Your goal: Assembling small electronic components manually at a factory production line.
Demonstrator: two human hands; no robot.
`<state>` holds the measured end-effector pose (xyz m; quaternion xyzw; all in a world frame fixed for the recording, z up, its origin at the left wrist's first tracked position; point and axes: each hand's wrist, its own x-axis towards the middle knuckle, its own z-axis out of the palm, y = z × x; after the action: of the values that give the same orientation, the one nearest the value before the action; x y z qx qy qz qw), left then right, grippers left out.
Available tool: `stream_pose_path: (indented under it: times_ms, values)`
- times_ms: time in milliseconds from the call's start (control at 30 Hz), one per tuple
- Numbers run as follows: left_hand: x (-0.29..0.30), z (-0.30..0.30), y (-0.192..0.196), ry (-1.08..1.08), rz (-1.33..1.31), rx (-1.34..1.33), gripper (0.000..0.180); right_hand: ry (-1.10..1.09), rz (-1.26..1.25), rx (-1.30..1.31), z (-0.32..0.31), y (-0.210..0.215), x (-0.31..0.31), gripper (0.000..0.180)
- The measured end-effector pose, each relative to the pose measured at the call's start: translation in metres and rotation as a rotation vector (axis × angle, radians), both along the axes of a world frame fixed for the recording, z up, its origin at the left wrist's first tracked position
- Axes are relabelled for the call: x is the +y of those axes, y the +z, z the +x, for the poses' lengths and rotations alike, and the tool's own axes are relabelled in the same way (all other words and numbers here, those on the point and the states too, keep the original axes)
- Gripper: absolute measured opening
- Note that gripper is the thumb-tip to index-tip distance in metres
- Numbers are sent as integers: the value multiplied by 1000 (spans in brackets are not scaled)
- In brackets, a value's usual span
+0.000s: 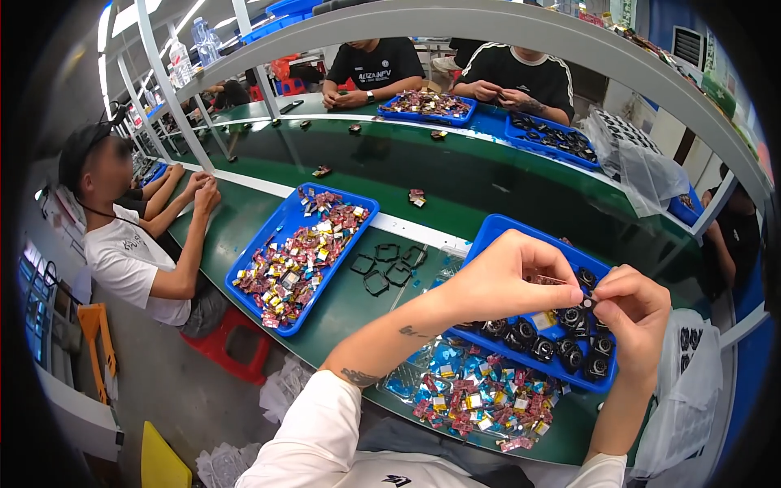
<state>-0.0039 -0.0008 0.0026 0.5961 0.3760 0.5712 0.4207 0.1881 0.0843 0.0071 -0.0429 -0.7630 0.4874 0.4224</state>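
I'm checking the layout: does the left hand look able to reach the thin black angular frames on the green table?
Probably yes: nothing covers the frames, though the left hand looks busy working with the right hand.

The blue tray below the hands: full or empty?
Not empty: black parts crowd the near side of the tray; the left hand hides whether it is full.

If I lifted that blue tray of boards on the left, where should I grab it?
Probably by the long rims of the tray, one hand per side, coming from its near end. It is a shallow rectangle with raised edges, and loose boards heap inside, so opposite rims should help keep it level.
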Motion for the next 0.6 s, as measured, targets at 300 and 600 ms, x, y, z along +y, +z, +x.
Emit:
stream_pose_path:
  times_ms: [300, 600]
  values:
    - [0, 2, -4, -99, -56, -27, 14, 180, -216, 68, -4, -2, -6, 15]
    - [-2, 1, 2, 122, -37, -49, 8, -13, -250, -79, -2, 4, -6, 13]
